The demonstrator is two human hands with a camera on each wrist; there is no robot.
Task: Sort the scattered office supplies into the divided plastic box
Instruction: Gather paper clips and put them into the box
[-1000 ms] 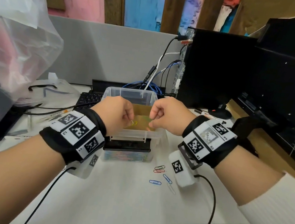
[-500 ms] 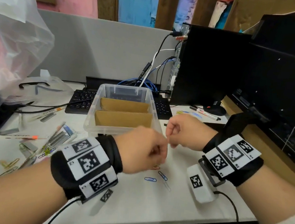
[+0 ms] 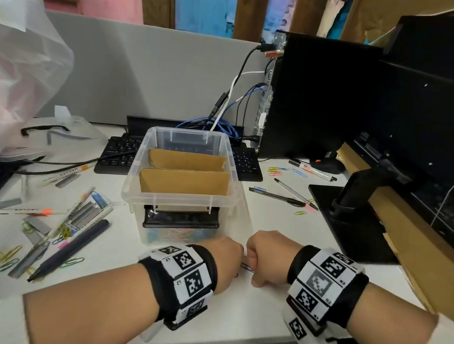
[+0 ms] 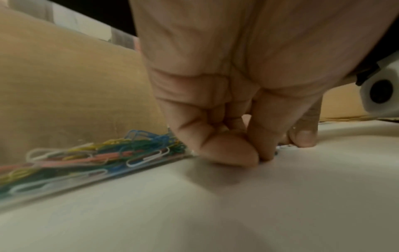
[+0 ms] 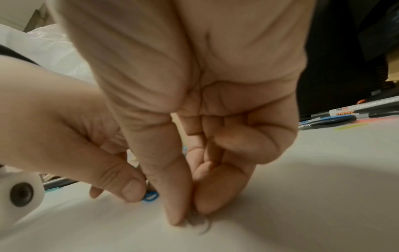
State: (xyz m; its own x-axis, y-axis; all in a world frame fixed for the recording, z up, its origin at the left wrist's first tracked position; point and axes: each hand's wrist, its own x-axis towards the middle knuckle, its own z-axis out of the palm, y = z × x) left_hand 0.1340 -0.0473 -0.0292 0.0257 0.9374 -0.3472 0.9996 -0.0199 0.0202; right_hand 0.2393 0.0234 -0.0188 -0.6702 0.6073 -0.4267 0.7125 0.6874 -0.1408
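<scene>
Head view: each hand's curled grip, left (image 3: 223,260) and right (image 3: 262,257), pinches a thin wire paperclip (image 5: 151,197) on the smooth white desk (image 3: 109,280).

"L3" and "L2" on the left wristband (image 3: 178,277); "R3", "R2" on the right wristband (image 3: 323,286)

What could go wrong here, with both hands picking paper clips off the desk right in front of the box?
1. Both hands, left hand and right hand, crowd one spot; fingers may knock each other's clip away.
2. The blue paper clip lies flat under the left thumb; a fingertip pinch could slip and flick it.
3. The clear box stands close ahead; lifting hands could bump its wall.
</scene>
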